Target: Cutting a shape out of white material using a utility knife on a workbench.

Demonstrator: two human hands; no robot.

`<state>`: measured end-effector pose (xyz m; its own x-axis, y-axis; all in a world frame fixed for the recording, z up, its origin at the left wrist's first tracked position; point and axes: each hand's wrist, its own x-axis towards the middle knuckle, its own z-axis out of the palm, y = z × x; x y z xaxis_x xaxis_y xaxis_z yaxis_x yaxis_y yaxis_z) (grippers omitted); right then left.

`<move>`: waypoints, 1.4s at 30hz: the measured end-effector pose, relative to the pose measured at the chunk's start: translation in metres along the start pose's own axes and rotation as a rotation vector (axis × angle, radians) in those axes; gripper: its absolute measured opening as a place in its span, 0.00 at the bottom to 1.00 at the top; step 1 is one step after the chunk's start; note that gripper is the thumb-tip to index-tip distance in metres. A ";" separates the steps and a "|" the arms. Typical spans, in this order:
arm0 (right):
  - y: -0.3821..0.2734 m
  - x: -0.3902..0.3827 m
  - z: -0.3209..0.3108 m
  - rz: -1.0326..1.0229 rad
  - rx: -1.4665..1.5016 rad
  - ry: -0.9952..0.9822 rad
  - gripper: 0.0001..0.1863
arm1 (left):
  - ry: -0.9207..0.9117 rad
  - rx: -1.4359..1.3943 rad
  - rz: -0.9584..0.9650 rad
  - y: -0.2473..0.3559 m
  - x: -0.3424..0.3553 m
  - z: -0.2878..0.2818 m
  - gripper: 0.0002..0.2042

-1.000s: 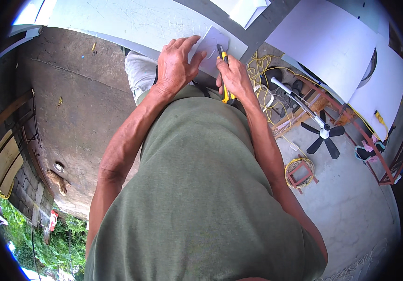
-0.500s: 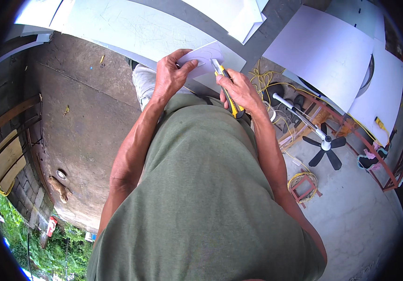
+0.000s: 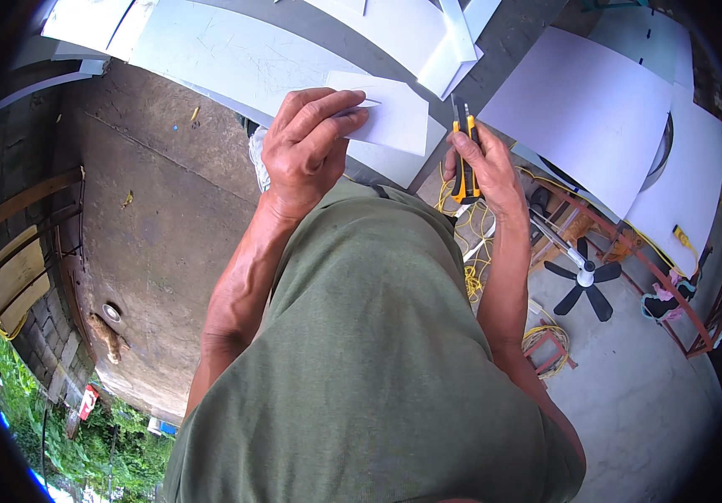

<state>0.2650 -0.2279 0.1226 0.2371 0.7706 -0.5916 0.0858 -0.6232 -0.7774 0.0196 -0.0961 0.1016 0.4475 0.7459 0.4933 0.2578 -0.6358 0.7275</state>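
My left hand [image 3: 306, 155] is closed on a small white sheet [image 3: 399, 121], its fingers curled over the sheet's left side. A thin white pointed sliver [image 3: 370, 103] sticks out by the fingertips; whether it is a flap of the sheet or a separate piece, I cannot tell. My right hand [image 3: 493, 172] grips a yellow-and-black utility knife [image 3: 465, 163], which stands nearly upright in the view with its top end away from me. The knife is to the right of the sheet and apart from it. My fingers partly cover the handle.
A long white scratched board [image 3: 235, 54] lies beyond my hands on a grey surface, with white offcuts [image 3: 445, 63] farther back. To the right are large white panels [image 3: 583, 109], yellow cords [image 3: 472, 277], a black-bladed fan [image 3: 585, 279] and a reddish frame [image 3: 654, 272]. A cat [image 3: 108, 338] lies at left.
The knife has moved right, away from the sheet. My left hand has turned over, its back now toward me, and the sheet has turned with it, hiding the drawn curve.
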 end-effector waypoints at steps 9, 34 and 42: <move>-0.031 -0.008 0.042 -0.095 0.706 -0.021 0.18 | 0.051 -0.070 0.054 0.009 0.004 -0.005 0.17; -0.052 -0.019 0.056 -0.269 0.497 0.102 0.21 | 0.241 -0.245 -0.164 0.011 -0.012 0.006 0.34; -0.046 -0.012 0.057 -0.253 0.479 0.205 0.21 | 0.016 -1.384 -0.887 0.009 -0.029 -0.007 0.28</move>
<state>0.2033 -0.2012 0.1536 0.4533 0.8161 -0.3584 -0.2721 -0.2562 -0.9275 0.0029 -0.1216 0.0971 0.5756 0.7659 -0.2864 -0.5059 0.6087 0.6112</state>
